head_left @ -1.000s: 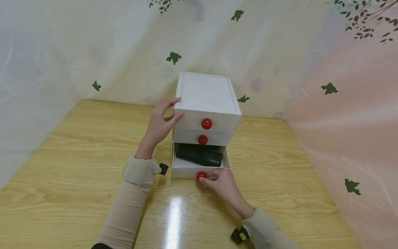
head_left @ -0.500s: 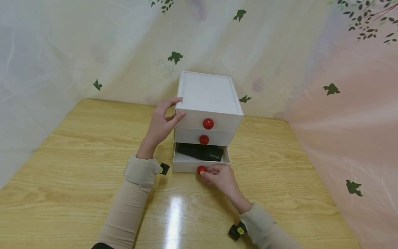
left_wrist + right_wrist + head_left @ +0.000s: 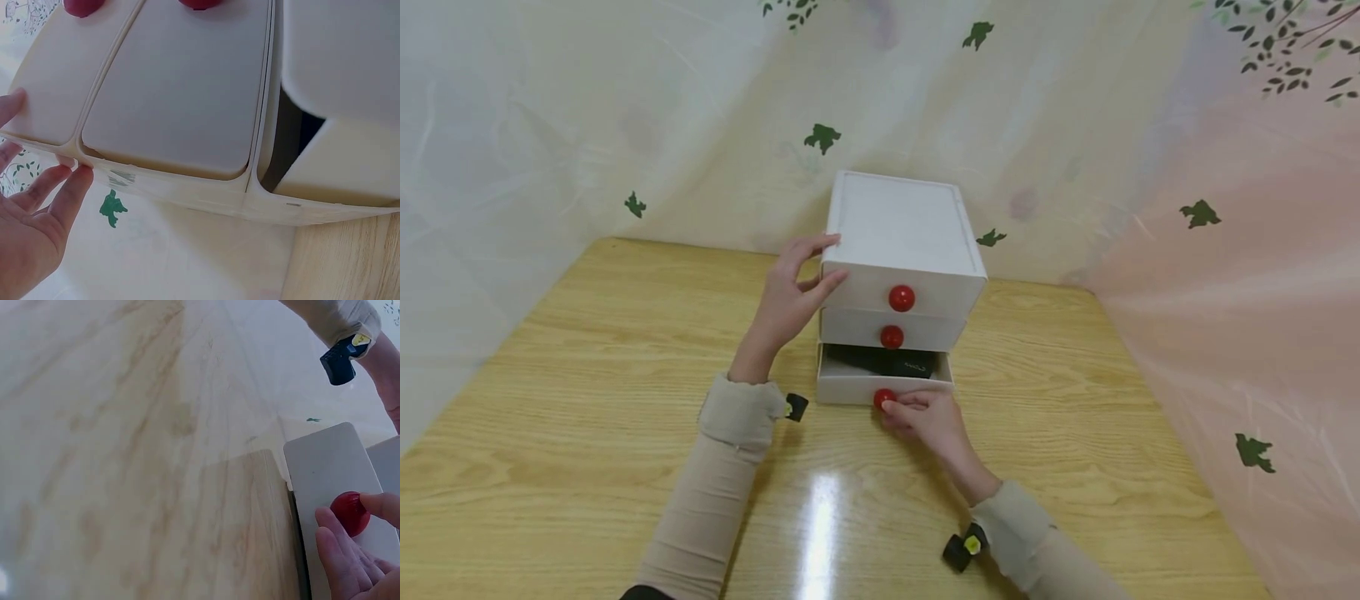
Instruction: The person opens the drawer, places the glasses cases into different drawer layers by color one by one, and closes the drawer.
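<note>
A small white drawer cabinet [image 3: 895, 221] with red knobs stands on the table. My left hand [image 3: 786, 296] holds its upper left corner, thumb on the front face and fingers against the side; the left wrist view shows the same hand [image 3: 40, 209]. My right hand [image 3: 934, 425] pinches the red knob [image 3: 883, 400] of the bottom drawer [image 3: 842, 391] between thumb and fingers, and the knob [image 3: 350, 514] shows clearly in the right wrist view. That drawer is partly out. Inside it lies a black case [image 3: 887, 362] with small lettering, its back part hidden under the middle drawer.
The top drawer [image 3: 857, 290] and middle drawer [image 3: 850, 328] are pushed in. A wooden table [image 3: 625, 375] spreads around the cabinet. Behind it hangs a pale curtain [image 3: 715, 125] printed with green leaves. Black wrist devices [image 3: 958, 550] sit on the cuffs.
The bottom drawer has slid inward with my right hand on its knob, and less of the black case shows. My left hand stays at the cabinet's corner.
</note>
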{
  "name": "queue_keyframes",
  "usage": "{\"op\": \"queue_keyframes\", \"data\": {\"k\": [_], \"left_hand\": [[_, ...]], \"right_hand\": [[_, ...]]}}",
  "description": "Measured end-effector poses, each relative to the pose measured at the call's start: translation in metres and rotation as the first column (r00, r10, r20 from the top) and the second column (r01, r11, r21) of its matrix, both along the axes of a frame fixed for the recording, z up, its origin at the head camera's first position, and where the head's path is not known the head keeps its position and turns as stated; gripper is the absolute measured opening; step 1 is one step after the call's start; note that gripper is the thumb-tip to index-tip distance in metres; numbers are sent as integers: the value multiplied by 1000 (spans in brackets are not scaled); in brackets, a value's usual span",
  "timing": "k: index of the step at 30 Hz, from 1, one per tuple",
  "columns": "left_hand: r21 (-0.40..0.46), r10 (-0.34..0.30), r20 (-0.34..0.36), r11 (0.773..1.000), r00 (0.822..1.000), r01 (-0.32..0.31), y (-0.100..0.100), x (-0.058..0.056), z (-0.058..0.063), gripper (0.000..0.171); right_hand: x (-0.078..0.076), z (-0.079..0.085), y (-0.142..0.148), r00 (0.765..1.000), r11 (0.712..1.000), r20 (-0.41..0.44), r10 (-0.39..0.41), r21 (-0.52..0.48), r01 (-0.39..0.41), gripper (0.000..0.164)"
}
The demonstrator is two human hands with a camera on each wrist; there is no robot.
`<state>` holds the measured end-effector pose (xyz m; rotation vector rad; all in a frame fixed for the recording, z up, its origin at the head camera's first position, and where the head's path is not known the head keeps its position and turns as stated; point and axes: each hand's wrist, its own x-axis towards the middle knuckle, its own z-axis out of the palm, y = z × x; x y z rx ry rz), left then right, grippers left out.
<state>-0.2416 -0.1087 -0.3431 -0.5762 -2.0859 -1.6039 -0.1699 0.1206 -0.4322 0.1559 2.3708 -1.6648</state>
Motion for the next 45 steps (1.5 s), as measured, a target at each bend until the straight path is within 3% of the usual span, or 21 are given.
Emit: {"op": "queue_keyframes", "data": {"k": [7, 22, 33, 45], "left_hand": [[-3, 0, -7, 1000, 1000, 0, 0, -1, -1, 43], [0, 0, -10, 1000, 1000, 0, 0, -1, -3, 42], [4, 0, -4, 1000, 1000, 0, 0, -1, -3, 42], [-5, 2, -8, 1000, 1000, -2, 0, -1, -3, 41]], "right_hand": [[-4, -5, -2, 999, 991, 31, -42, -123, 46, 26], [-16, -9, -4, 993, 971, 89, -79, -218, 97, 23], [-25, -11, -11, 991, 932, 91, -102, -341, 127, 23], [-34, -10, -17, 988, 912, 73, -137, -381, 154, 17]]}}
